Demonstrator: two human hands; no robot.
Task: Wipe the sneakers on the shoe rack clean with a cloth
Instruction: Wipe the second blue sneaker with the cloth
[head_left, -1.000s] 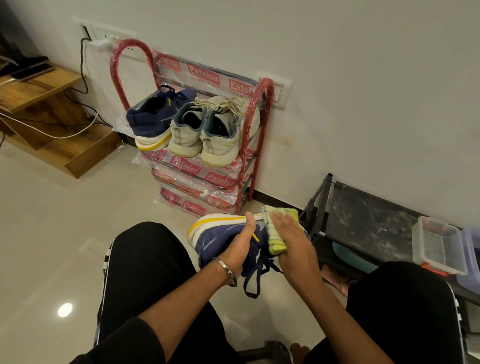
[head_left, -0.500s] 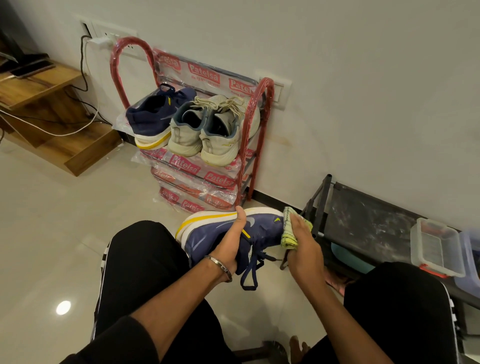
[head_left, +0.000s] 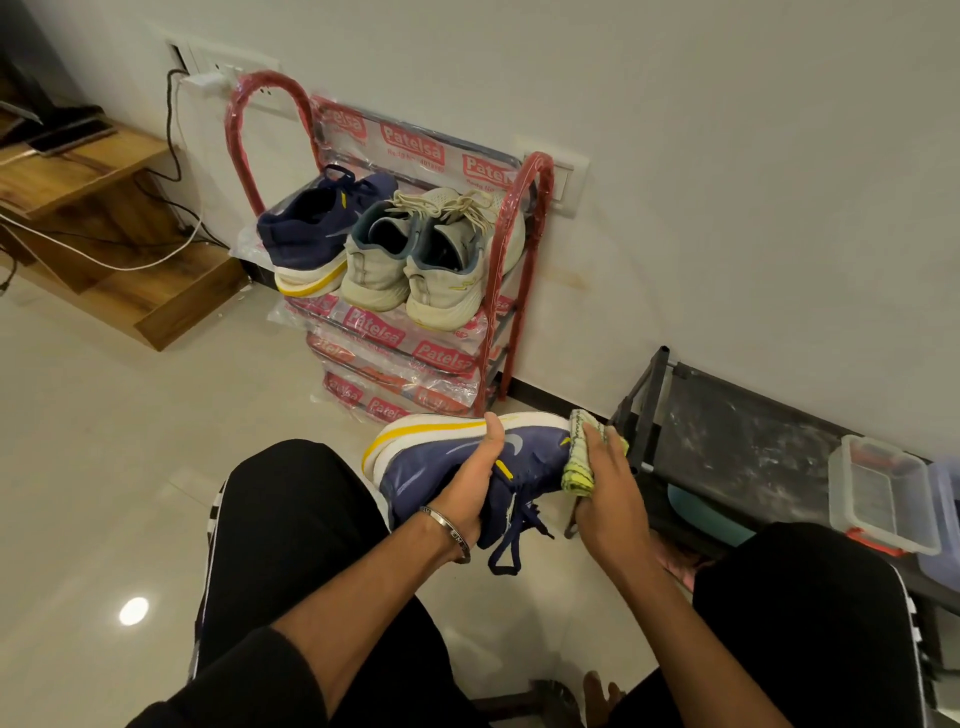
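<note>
I see the blue sneaker (head_left: 457, 467) held above the floor between my knees, tipped on its side with the white and yellow sole facing up and away toward the wall; its long axis runs left to right, heel at the left, toe at the right, laces dangling below. My left hand (head_left: 470, 483) grips it around the middle, thumb hooked over the sole edge. My right hand (head_left: 602, 488) holds a folded yellow-green cloth (head_left: 582, 457), fingers curled round it, pressed against the toe end. Straight ahead against the wall stands the red shoe rack (head_left: 514, 249), its shelves wrapped in printed plastic; on the top shelf sit the matching blue sneaker (head_left: 317, 228) and a pair of pale grey sneakers (head_left: 415, 260), heels toward me. Just right of the cloth is a black low rack (head_left: 727, 431) with a clear plastic box (head_left: 878, 493) on it. Wooden steps (head_left: 104, 218) with cables lie far left.
</note>
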